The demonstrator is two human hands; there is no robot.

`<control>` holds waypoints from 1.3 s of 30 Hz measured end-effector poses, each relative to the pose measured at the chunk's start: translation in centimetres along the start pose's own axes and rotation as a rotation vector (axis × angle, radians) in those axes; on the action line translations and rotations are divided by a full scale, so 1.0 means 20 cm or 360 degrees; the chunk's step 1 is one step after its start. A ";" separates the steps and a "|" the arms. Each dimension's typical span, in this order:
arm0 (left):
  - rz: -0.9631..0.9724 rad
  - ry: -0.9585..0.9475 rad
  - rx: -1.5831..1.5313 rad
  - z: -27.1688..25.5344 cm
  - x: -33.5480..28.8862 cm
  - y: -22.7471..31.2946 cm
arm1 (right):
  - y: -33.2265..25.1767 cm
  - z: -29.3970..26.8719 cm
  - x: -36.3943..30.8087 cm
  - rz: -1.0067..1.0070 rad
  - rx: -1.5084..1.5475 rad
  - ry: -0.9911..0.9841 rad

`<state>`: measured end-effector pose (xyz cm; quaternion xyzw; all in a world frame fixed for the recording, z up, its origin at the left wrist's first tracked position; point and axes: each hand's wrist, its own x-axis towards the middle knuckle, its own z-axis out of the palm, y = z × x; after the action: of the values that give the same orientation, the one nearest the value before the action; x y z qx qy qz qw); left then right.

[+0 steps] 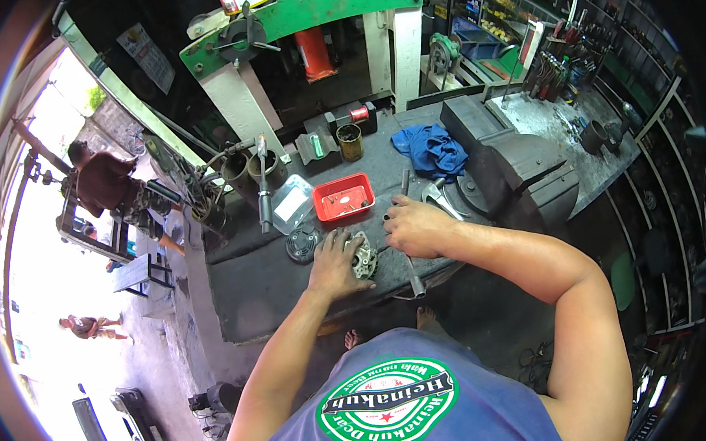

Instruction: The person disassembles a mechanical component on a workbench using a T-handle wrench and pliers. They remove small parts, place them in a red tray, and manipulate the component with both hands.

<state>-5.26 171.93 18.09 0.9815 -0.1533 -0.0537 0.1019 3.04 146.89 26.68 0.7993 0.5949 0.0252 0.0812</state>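
On the dark workbench, my left hand [336,266] is curled over a small cast metal housing [365,261], fingers at its far side and thumb at its near side. The palm hides part of the housing. To its right, my right hand [418,227] is closed round a long steel socket wrench [415,276], which points toward my body and lies close to the bench edge. A round dark slotted cover [302,244] rests just left of my left hand. Beyond both hands stands a red plastic tray [344,197] with small screws in it. Pliers [444,200] lie past my right hand.
A large bench vise [524,173] stands at the right, a blue cloth [431,150] beside it. Farther back are a rusty can [350,142] and a green press frame [313,17]. A clear plastic lid [293,203] lies left of the tray. Another person [107,180] is at far left.
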 end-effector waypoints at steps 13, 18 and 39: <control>0.0371 0.0244 -0.0128 0.08 0.04 -0.14 | -0.01 -0.09 0.37 -0.0610 -0.0171 -0.0219; 0.0219 0.0314 -0.0149 0.10 0.03 -0.12 | -0.03 -0.07 0.38 -0.0480 -0.0067 -0.0399; 0.0012 0.0199 -0.0079 0.02 -0.02 0.00 | 0.04 0.02 0.11 -0.0169 -0.0012 0.0378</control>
<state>-5.68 172.07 17.80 0.9795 -0.1489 0.0043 0.1356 4.45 148.74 26.27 0.7577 0.6418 0.1174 0.0143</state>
